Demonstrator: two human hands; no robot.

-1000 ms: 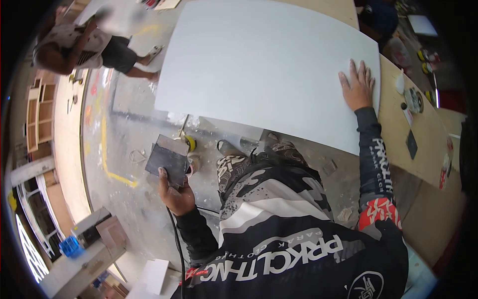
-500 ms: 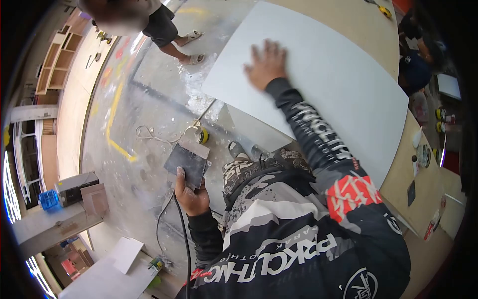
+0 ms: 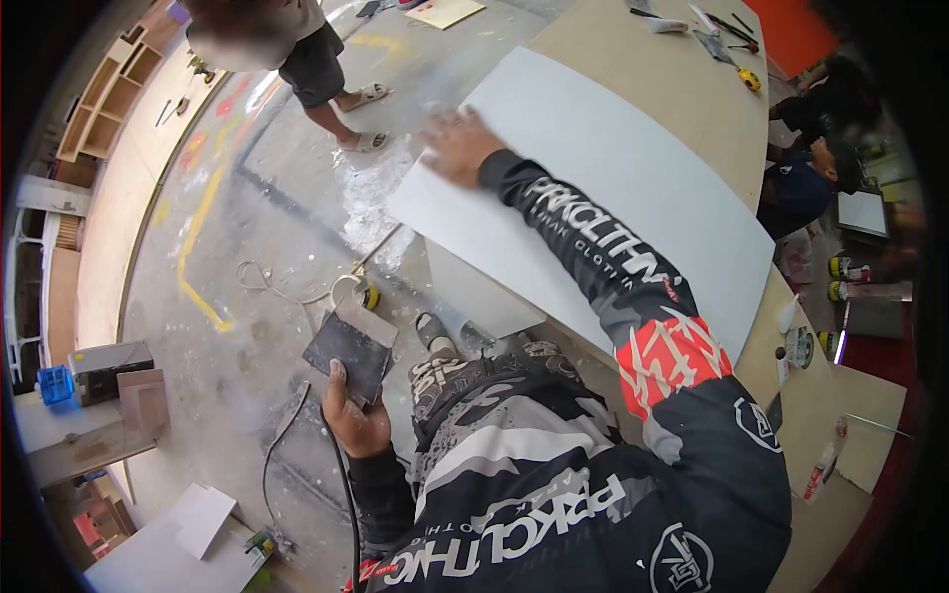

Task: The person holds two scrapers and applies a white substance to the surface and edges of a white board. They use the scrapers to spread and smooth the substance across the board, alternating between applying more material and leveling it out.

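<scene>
A large white panel (image 3: 633, 178) lies on a pale wooden table (image 3: 593, 30). At the panel's far left edge rests my right hand (image 3: 460, 146), palm down, fingers spread and slightly blurred, with nothing in it. Lower down, my left hand (image 3: 356, 410) grips a dark flat sheet (image 3: 348, 354) with the thumb on top of it. A brownish piece (image 3: 368, 321) shows along that sheet's upper edge. From below my left hand a black cable (image 3: 348, 494) runs down along the sleeve.
A person (image 3: 314, 69) in sandals stands beyond the panel's left end. Other people (image 3: 796, 188) are at the right. Tools and a yellow tape measure (image 3: 748, 79) lie on the table's far part. A cord (image 3: 282, 287) and yellow tape roll (image 3: 370, 296) are near the floor's middle.
My right hand has moved left across the panel to its edge. My left hand still holds the dark sheet. The view has shifted, showing more tools at the top.
</scene>
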